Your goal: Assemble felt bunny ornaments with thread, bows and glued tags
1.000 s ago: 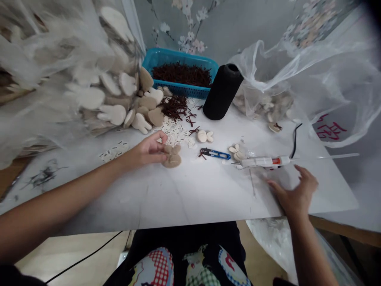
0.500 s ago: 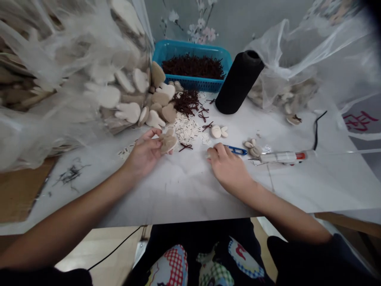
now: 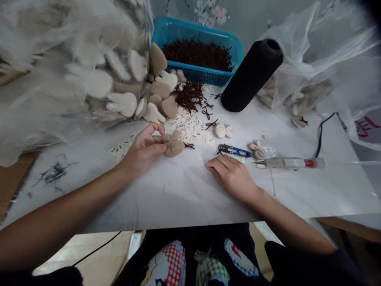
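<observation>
Between thumb and fingers, my left hand (image 3: 143,149) holds a beige bunny-head felt piece (image 3: 174,147) over the table, left of centre. My right hand (image 3: 230,171) rests on the table with its fingers curled together; whatever is under the fingertips is hidden. Just beyond it lie blue thread snips (image 3: 235,150). A dark brown bow (image 3: 189,146) lies right beside the held piece. Small white labels (image 3: 190,129) are heaped behind it, below a pile of brown bows (image 3: 190,96). A cream bunny-head piece (image 3: 220,131) lies farther right.
A blue basket (image 3: 199,72) of brown bows and a black thread cone (image 3: 251,75) stand at the back. Plastic bags of felt pieces (image 3: 123,104) crowd the left. A white pen-like tool (image 3: 285,163) lies at right, near another bag (image 3: 315,91).
The view has shifted a little. The felt piece in my left hand has turned and now shows its ears and face side more fully. My right hand has moved slightly away from the snips.
</observation>
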### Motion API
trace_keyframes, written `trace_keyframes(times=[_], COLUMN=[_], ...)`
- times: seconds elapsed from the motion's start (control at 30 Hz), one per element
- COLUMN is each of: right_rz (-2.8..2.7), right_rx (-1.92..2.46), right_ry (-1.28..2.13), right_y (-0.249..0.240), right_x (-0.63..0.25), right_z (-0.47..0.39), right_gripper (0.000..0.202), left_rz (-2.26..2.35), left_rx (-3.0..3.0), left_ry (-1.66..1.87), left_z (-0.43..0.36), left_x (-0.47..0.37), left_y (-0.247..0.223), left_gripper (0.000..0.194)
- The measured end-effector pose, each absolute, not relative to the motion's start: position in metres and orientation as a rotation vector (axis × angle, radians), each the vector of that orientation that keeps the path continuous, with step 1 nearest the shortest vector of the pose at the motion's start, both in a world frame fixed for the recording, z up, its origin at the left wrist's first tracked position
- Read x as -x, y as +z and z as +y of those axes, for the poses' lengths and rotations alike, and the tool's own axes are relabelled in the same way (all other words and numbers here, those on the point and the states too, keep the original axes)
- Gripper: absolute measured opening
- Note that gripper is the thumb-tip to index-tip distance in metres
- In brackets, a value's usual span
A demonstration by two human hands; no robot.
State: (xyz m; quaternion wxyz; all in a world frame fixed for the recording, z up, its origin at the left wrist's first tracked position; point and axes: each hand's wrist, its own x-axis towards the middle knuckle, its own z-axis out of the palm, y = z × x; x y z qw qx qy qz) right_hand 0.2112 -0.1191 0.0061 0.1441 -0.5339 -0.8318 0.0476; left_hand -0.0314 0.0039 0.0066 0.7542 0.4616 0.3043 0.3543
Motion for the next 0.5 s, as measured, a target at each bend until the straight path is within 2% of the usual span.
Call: trace_keyframes(times=[0.13,0.27,0.5], right_rz=[-2.259,-2.224,-2.275], right_rx=[1.54,1.717,1.776], right_ry=[0.117,0.038,0.241], right_y=[0.011,0.013,0.008], right_x=[-0.209,-0.193,-0.184], right_z=[-0.118,-0.104,-0.092], right_gripper=[0.014,0.023,0.015], left_rz=[0.67,0.702,0.666], left_rx=[-1.035,-1.049,-1.016], left_ry=[0.73,0.742,0.764], left_z=[0.003,0.003,0.005], left_x=[0.03,0.028,0.03], left_y=[0.008,0.009,0.01], left_gripper=[0.041,0.041,0.04])
